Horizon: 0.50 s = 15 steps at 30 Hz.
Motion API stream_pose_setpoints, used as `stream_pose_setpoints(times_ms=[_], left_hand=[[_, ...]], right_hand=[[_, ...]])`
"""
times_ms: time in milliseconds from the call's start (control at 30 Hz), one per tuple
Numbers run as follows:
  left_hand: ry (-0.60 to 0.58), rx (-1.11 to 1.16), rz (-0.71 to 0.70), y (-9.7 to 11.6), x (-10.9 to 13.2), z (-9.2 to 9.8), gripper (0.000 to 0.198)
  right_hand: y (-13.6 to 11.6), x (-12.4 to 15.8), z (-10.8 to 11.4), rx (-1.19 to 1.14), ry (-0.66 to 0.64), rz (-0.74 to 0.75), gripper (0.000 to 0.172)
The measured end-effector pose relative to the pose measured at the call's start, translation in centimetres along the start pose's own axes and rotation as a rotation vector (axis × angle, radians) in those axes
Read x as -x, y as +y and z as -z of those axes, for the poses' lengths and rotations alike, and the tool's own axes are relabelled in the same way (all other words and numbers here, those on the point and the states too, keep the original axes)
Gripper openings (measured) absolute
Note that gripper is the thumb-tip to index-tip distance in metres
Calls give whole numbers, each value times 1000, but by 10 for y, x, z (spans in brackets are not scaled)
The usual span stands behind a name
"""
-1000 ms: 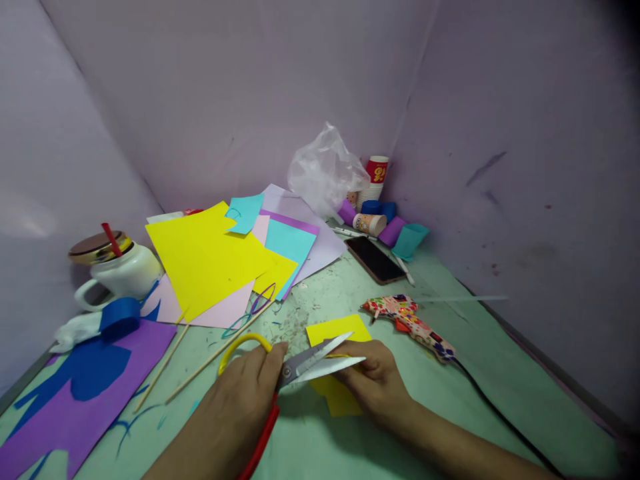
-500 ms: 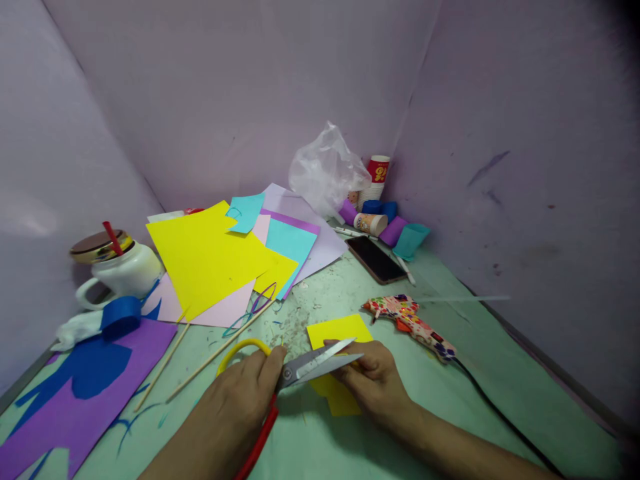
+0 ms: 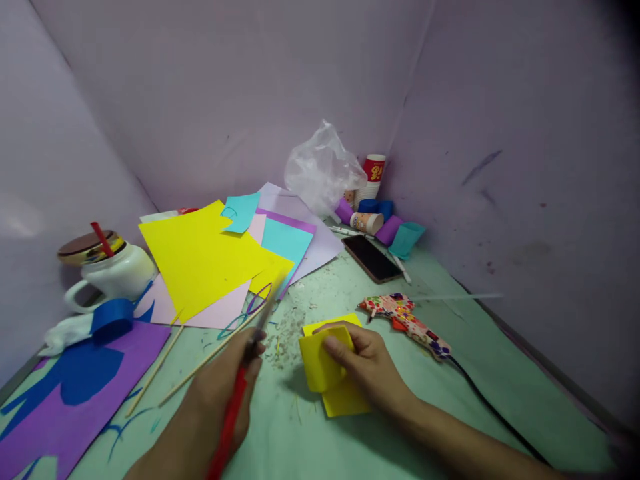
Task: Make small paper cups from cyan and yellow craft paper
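Observation:
My left hand (image 3: 227, 380) is closed around a pair of scissors (image 3: 231, 420), its red handle towards me and its blurred blades pointing up and away. In my right hand (image 3: 370, 360) is yellow paper (image 3: 320, 363), pinched between thumb and fingers. One yellow piece curls over in front, and a flatter part shows behind and below it. The scissors are apart from the paper. Small scraps and bits lie on the table (image 3: 295, 440) between the hands.
A floral glue gun (image 3: 400, 313) with a black cord lies at right, near a phone (image 3: 373, 258). Coloured sheets (image 3: 200, 253), wooden sticks (image 3: 200, 367) and a white mug (image 3: 120, 273) sit to the left. Paper cups (image 3: 367, 222) and a plastic bag (image 3: 323, 170) stand at the back.
The scissors have moved left, away from the yellow paper, and turned so their blades point up and away. My right hand still holds the paper, with its curled piece now in plain view.

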<state>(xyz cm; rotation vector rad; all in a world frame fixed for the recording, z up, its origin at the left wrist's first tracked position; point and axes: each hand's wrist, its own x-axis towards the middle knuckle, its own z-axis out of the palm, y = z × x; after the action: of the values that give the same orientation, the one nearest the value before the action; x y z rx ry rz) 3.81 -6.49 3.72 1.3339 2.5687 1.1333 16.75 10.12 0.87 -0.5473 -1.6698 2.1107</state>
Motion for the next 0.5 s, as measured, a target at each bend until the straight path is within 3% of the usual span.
stream_pose_setpoints(times_ms=[67, 133, 267, 500], left_hand=[[66, -36, 115, -1, -4, 8, 25], [52, -215, 214, -5, -12, 17, 28], [10, -565, 339, -22, -29, 35, 34], [102, -447, 269, -55, -38, 49, 21]], right_hand=[[1, -1, 1, -88, -39, -85, 32], [2, -2, 1, -126, -78, -107, 32], [-1, -3, 1, -68, -67, -42, 31], [-6, -4, 3, 55, -72, 178, 15]])
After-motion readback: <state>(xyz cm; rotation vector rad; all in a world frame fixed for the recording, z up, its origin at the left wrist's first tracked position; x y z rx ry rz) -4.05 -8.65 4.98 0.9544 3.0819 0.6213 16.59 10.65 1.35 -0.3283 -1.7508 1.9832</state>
